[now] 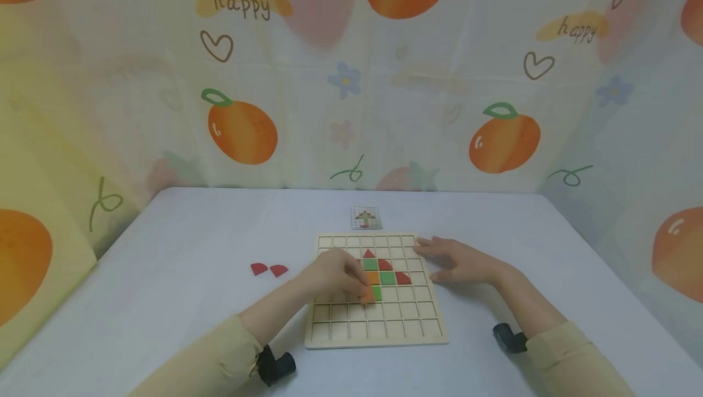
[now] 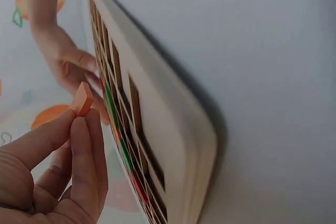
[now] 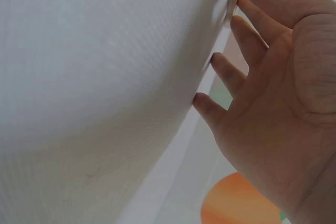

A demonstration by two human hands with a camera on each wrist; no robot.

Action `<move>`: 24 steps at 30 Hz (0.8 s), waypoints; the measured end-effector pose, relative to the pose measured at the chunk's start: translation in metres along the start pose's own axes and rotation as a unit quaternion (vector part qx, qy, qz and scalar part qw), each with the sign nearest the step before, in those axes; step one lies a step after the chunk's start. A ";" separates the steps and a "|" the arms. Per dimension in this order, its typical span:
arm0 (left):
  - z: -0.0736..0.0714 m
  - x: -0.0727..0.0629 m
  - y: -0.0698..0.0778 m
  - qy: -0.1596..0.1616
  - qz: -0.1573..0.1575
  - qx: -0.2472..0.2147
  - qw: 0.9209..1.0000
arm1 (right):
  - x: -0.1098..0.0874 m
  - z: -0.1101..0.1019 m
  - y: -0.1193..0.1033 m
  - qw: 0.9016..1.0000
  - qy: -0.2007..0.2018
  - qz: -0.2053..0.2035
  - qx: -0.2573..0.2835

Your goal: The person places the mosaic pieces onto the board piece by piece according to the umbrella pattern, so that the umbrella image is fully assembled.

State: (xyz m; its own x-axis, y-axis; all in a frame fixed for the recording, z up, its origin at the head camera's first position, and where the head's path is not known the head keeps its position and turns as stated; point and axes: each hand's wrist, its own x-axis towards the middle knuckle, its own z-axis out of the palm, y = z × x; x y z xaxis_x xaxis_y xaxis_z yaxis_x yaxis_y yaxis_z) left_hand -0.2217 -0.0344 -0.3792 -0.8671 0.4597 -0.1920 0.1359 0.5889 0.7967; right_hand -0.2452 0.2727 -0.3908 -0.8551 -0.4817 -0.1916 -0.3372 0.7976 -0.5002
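Between thumb and fingertips, my left hand (image 1: 334, 272) pinches a small orange block (image 2: 82, 99) close over the wooden grid board (image 1: 379, 343). Part of the pattern is covered by this hand. In the grid lie a red triangle (image 1: 368, 253), an orange square (image 1: 373, 278), several green squares (image 1: 387, 278) and red quarter-round pieces (image 1: 403, 278). My right hand (image 1: 467, 261) rests at the board's right edge, fingers spread and fairly straight, as the right wrist view also shows.
Two loose red quarter-round pieces (image 1: 269, 269) lie on the white table left of the board. Behind the board is a small card (image 1: 365, 218) with a grid picture in coloured shapes. A fruit-printed curtain (image 1: 384, 128) hangs along the back and sides.
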 end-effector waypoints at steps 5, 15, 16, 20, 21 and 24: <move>0.007 0.000 0.006 -0.017 0.008 0.007 1.000 | 0.000 0.000 0.001 1.000 -0.002 0.001 -0.005; 0.015 0.003 0.007 -0.023 0.030 0.022 0.999 | 0.001 -0.001 0.003 1.000 0.001 -0.018 -0.005; 0.016 0.003 0.007 -0.023 0.035 0.025 0.999 | 0.001 -0.001 0.003 1.000 0.000 -0.018 -0.005; 0.019 0.004 0.007 -0.020 0.044 0.048 0.998 | 0.002 -0.001 0.004 1.000 0.000 -0.013 -0.006; 0.020 0.004 0.008 -0.018 0.045 0.055 0.997 | 0.002 -0.001 0.004 1.000 0.000 -0.012 -0.007; 0.021 0.002 0.009 -0.013 0.050 0.074 0.996 | 0.001 -0.001 0.003 1.000 0.000 -0.013 -0.006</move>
State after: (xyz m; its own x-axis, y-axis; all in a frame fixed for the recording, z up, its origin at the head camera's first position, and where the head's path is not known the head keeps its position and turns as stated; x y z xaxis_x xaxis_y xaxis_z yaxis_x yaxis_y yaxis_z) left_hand -0.2125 -0.0143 -0.3845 -0.8328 0.5374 -0.1326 0.2916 0.6295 0.7202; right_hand -0.2477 0.2749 -0.3913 -0.8462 -0.5019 -0.1793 -0.3633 0.7894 -0.4948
